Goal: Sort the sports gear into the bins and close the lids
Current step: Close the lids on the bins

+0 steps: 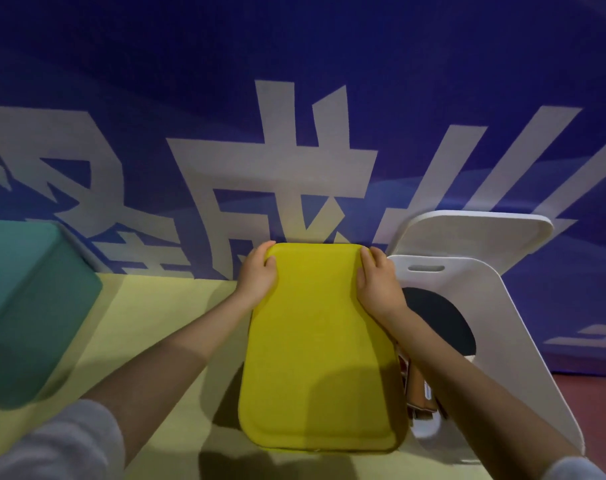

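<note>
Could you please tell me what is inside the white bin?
The white bin, lid up, shows a dark paddle and a box-like item. The right hand's arm covers the rest.

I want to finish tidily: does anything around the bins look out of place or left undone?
Yes. The white bin stands open, its lid tipped up against the blue wall, with a black paddle inside. Both hands, left and right, grip the yellow lid.
</note>
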{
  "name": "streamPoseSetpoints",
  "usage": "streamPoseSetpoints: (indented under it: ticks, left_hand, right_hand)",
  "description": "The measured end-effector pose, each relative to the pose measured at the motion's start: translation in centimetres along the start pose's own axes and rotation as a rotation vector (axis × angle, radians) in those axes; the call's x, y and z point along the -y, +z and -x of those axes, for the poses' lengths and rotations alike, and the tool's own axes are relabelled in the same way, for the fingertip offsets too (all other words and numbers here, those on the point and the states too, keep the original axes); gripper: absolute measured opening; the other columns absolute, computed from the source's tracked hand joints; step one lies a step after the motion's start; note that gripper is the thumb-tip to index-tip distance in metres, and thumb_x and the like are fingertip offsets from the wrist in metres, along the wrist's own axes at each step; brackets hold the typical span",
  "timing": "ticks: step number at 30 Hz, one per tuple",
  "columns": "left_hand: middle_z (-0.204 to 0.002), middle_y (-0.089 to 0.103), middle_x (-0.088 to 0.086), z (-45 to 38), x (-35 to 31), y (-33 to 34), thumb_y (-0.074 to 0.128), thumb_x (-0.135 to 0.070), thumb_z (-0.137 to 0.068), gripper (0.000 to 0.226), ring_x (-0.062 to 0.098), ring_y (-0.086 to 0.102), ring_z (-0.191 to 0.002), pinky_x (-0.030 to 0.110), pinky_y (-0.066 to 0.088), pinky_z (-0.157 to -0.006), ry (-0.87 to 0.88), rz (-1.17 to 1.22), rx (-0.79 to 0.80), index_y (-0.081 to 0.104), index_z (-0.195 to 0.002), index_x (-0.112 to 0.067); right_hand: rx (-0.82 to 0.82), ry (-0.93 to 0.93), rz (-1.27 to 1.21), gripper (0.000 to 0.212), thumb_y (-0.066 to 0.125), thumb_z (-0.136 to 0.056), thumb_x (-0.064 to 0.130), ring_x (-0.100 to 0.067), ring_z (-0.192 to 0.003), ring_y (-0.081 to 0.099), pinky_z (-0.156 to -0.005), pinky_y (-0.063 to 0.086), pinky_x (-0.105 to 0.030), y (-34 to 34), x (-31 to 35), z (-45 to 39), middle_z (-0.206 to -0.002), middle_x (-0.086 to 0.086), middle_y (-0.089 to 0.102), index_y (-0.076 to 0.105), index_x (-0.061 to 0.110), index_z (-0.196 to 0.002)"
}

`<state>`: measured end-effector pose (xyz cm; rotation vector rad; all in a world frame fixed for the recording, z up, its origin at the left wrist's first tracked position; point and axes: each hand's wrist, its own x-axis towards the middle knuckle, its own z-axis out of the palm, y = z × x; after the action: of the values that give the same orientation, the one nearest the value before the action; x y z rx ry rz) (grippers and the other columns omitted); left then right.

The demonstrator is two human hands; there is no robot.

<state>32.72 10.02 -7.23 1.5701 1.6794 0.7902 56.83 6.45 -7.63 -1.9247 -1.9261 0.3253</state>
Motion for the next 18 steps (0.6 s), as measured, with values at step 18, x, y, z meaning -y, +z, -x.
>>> streamPoseSetpoints:
  ticks: [18]
  left_hand:
    - [-0.147, 0.041, 0.006, 1.4, -1.9, -2.0, 0.037, -0.005, -0.100, 0.044, 0.025, 0.038, -0.135, 0.030, 0.034, -0.105, -0.108, 0.081, -0.009, 0.042, -0.143, -0.016]
  right_hand:
    - [-0.015, 0.156, -0.154, 0.034, 0.040, -0.098, 0.011, -0.030, -0.112, 0.056, -0.099, 0.044, -0.040, -3.6, 1.6, -2.5, -0.126, -0.010, 0.062, 0.062, 0.014, -0.125]
